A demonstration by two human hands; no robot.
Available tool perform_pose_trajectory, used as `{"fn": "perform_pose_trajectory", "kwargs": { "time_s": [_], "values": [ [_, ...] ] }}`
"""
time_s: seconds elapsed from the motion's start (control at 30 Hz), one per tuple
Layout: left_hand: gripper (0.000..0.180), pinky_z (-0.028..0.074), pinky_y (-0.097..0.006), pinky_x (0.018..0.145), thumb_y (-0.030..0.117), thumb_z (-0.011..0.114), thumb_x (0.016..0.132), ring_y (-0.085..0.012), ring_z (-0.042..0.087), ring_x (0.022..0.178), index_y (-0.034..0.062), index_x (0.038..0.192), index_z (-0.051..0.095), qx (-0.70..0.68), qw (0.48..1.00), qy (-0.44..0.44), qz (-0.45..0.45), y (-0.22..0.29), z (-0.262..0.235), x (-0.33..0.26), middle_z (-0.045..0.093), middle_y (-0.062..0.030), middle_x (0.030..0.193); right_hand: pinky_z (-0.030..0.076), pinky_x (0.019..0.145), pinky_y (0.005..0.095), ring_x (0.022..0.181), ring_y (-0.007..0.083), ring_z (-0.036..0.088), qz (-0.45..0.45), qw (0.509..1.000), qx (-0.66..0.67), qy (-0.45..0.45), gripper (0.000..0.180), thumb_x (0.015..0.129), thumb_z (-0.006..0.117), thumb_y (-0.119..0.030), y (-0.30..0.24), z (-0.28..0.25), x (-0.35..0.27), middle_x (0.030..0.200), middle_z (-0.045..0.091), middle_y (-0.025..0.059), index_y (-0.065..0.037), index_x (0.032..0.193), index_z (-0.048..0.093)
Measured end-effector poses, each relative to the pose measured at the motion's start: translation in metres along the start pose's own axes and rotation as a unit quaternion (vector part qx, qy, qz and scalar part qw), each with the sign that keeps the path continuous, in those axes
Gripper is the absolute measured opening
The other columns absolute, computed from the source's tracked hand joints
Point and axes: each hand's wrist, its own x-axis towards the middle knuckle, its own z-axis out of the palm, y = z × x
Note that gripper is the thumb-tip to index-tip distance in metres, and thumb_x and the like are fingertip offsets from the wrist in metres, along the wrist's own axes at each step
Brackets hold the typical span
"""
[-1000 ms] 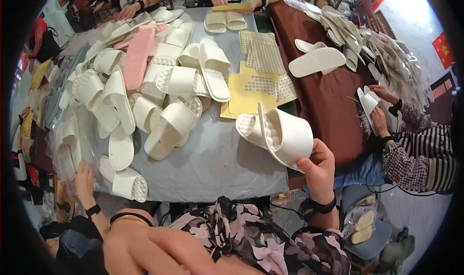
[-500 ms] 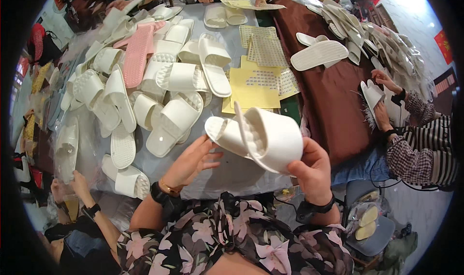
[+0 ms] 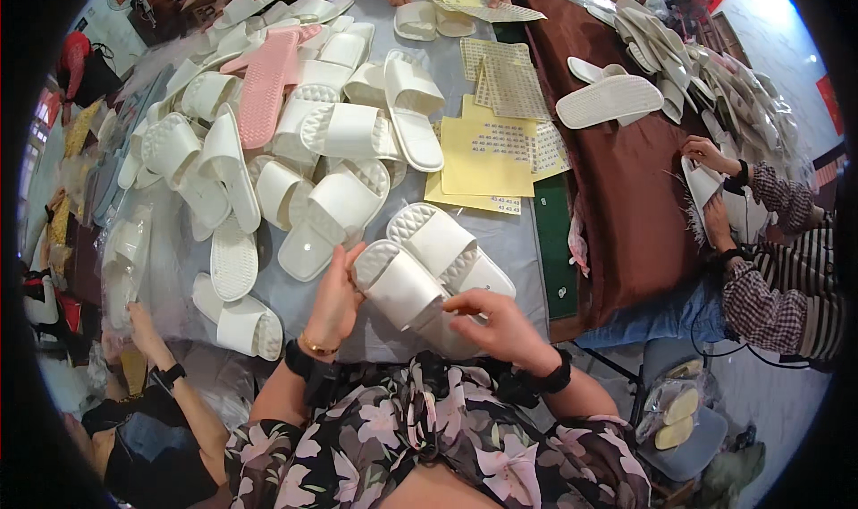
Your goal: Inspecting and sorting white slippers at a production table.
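Note:
Two white slide slippers are side by side before me near the table's front edge. The near slipper overlaps the far slipper, and both have quilted insoles and broad plain straps. My left hand is at the near slipper's left end, thumb and fingers closed against its edge. Over the heel part of that slipper, my right hand has its fingers bent and pressed together by the strap. Whatever lies between those fingertips is hidden. A small dark mark shows on the far slipper's heel.
White slippers are heaped on the left, with a pink slipper among them. Yellow label sheets lie beyond. At right, a brown cloth bears more slippers. Co-workers' hands are around the table.
Both slippers have come down from the raised position and now sit side by side. My right hand has shifted left off the strap's side to the near slipper's heel.

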Motion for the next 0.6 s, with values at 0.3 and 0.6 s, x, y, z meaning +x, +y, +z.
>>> {"fn": "perform_pose_trajectory", "kwargs": {
  "time_s": [0.3, 0.6],
  "values": [
    [0.07, 0.041, -0.034, 0.103, 0.01, 0.069, 0.087, -0.0174, 0.051, 0.121, -0.0037, 0.146, 0.033, 0.298, 0.945, 0.044, 0.127, -0.021, -0.014, -0.021, 0.052, -0.0119, 0.136, 0.051, 0.072, 0.0382, 0.089, 0.0277, 0.063, -0.013, 0.951, -0.246, 0.186, 0.027, 0.081, 0.068, -0.013, 0.057, -0.026, 0.063, 0.097, 0.067, 0.0126, -0.002, 0.105, 0.065],
    [0.05, 0.043, -0.037, 0.099, 0.009, 0.065, 0.082, -0.0328, 0.056, 0.117, 0.0021, 0.13, 0.054, 0.531, 0.806, 0.039, 0.257, 0.003, 0.024, 0.009, 0.058, -0.0176, 0.127, 0.051, 0.071, 0.0449, 0.079, 0.0398, 0.062, 0.056, 0.928, -0.32, 0.184, 0.014, 0.084, 0.059, -0.013, 0.064, -0.03, 0.055, 0.084, 0.065, 0.0192, -0.001, 0.091, 0.062]
  ]
}}
